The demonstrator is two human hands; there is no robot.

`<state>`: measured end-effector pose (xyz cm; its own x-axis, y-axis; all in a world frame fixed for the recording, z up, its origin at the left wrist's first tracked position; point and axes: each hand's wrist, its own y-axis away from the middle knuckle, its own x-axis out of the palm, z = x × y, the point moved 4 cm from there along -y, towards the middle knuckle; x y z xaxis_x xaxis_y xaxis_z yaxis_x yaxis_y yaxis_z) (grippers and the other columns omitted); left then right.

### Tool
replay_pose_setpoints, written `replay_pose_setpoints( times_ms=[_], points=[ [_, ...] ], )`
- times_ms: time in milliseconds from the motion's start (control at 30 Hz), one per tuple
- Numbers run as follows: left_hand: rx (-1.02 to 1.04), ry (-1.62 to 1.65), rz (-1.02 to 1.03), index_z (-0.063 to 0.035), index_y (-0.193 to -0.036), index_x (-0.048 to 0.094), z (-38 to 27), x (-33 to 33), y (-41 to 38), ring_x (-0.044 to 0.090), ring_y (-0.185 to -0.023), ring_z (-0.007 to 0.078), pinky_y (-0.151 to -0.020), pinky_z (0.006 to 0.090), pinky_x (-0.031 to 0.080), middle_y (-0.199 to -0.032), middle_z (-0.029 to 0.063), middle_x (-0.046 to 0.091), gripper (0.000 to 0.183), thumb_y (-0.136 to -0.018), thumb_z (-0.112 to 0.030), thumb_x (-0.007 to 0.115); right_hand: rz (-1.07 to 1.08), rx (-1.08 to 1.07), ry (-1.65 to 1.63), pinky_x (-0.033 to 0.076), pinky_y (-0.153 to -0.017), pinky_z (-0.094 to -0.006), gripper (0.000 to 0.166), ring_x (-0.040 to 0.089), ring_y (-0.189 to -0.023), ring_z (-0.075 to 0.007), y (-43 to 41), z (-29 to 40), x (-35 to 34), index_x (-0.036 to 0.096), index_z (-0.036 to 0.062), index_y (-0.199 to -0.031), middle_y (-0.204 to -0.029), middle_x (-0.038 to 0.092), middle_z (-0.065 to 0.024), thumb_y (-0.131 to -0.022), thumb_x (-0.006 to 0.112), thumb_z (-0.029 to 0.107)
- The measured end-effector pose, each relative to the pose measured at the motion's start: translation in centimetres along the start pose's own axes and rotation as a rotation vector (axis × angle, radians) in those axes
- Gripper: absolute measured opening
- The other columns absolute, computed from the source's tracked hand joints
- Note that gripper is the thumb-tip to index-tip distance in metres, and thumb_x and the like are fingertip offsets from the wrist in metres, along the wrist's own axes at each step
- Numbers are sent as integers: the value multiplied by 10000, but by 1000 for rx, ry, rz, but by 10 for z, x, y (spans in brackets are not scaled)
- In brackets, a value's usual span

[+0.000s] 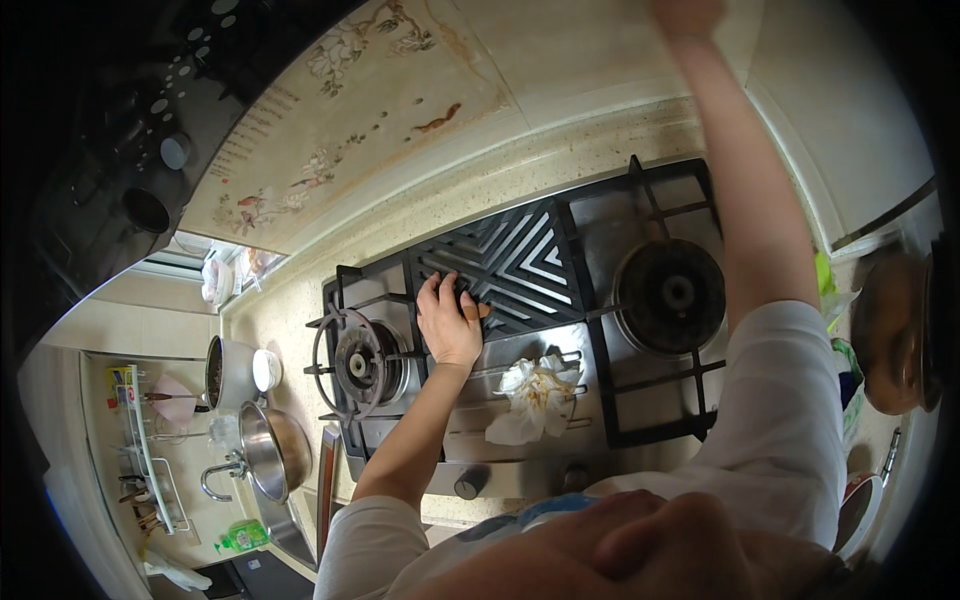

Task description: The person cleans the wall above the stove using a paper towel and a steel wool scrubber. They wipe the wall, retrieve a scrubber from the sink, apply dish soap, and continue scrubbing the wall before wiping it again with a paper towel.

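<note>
My left hand (452,324) rests on the left edge of the black chevron-patterned grate (517,262) in the middle of a stainless steel gas hob. Its fingers are spread, and a tan adhesive bandage wraps the thumb. Crumpled white tissues (536,394) with yellow-brown stains lie on the hob's steel front panel, to the right of that wrist. High at the top edge, my right hand (686,16) is raised before the tiled wall (592,60). It is blurred and partly cut off, so whether it holds anything is unclear.
Gas burners stand left (358,366) and right (677,295). Left on the counter are a pot (232,373), a steel bowl (281,454), a faucet (221,480) and a green bottle (246,535). A dark range hood (97,150) overhangs the upper left. A brown pan (892,330) stands right.
</note>
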<state>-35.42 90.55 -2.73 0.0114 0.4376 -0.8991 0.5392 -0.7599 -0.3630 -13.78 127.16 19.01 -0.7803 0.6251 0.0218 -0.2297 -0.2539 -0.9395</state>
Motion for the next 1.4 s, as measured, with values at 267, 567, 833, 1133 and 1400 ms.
replay_pose_setpoints(
  times_ms=[267,567,833,1133,1400],
  points=[
    [-8,-20,27,-95,-1173,528,-3,1,-1,418,-1152,341,-923,438,350,-1232,168,449,362,-847,-246,489,54,-344,42,459,-793,-407,343,516,-917,-340,29,53,36,560,59,-1093,-1118,538,-132,-750,538,52],
    [8,-4,23,-89,-1172,527,-4,3,-4,425,-1138,344,-923,429,352,-1227,171,450,363,-842,-235,494,-132,-146,178,436,-816,-428,317,517,-941,-356,-21,-62,-21,573,24,-1086,-1111,544,-159,-776,567,90],
    [13,-46,31,-79,-1153,523,-9,-1,-7,430,-1128,346,-902,437,371,-1214,170,455,343,-841,-219,496,-236,-117,211,425,-817,-436,333,504,-957,-394,-17,-25,0,559,-11,-1097,-1115,523,-214,-776,569,76],
    [-17,33,-4,-67,-1135,539,0,0,-1,429,-1128,335,-917,432,353,-1198,171,461,348,-811,-193,541,57,-201,-151,445,-776,-433,289,523,-951,-321,67,158,68,597,62,-1044,-1088,530,-120,-762,552,109],
    [-2,106,-16,-59,-1121,558,0,-7,-6,438,-1120,325,-895,425,371,-1190,167,466,360,-789,-197,571,96,-393,-104,458,-698,-409,213,532,-886,-279,81,237,81,617,107,-964,-1031,545,-71,-786,529,186]
  ],
)
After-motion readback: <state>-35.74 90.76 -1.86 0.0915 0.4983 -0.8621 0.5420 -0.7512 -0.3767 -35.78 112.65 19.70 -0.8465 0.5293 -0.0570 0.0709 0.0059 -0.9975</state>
